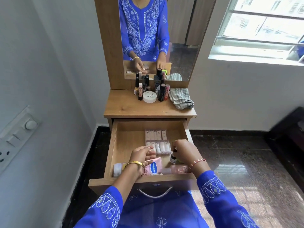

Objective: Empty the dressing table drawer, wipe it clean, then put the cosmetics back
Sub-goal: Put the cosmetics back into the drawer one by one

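The wooden drawer (130, 137) stands pulled out below the dressing table top (131, 107). Inside lie two rows of pale lipstick tubes (157, 134), a pink Vaseline tube (154, 167), a pink bottle (176, 169) and a white roll (117, 169) at the front left. My right hand (185, 153) pinches the cap of a small dark-capped bottle (173, 157) standing near the drawer's right side. My left hand (142, 154) hovers over the drawer's middle with its fingers loosely curled and nothing in it.
Several cosmetics bottles (148, 89) and a white round jar (149, 97) stand at the back of the table top, with a striped grey cloth (181, 97) to their right. A mirror (179, 46) rises behind. A wall (49, 96) is to the left, glossy floor (238, 162) to the right.
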The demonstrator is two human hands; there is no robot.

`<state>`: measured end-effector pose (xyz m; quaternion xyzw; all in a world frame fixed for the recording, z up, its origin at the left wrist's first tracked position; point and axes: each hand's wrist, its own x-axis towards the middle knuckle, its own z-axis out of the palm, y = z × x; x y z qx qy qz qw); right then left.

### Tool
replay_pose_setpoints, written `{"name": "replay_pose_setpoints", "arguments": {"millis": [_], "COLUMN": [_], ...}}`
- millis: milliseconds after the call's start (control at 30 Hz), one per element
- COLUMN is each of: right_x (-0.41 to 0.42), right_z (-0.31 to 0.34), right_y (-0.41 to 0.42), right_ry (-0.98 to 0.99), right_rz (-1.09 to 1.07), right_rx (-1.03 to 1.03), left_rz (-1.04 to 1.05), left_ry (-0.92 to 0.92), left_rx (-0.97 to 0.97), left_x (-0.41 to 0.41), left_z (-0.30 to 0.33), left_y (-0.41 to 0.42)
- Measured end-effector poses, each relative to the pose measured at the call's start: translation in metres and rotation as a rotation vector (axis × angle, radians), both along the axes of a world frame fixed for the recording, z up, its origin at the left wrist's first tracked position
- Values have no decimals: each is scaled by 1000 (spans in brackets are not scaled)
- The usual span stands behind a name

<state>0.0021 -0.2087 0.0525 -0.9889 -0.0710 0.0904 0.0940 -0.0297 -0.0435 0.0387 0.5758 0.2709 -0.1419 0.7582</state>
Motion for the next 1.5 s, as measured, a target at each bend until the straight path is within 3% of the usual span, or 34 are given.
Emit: {"name": "replay_pose_setpoints", "arguments": {"millis": [300,800,1233,1500], "right_x": [-2,-2,68,145], "right_z": [-6,-4,64,95], "right_y": [2,3,29,51], "right_ry": [-46,-49,-240,-330], "right_rz": [123,127,92,-27], "right_rx": [-217,-221,198,238], "left_rz": [7,-10,-40,-37], "left_ry": [-6,-50,-236,-331], "left_rx": [20,100,244,330], "left_x": [-1,-3,43,93], "left_z": [1,4,49,91], "left_y": [2,0,6,11]}}
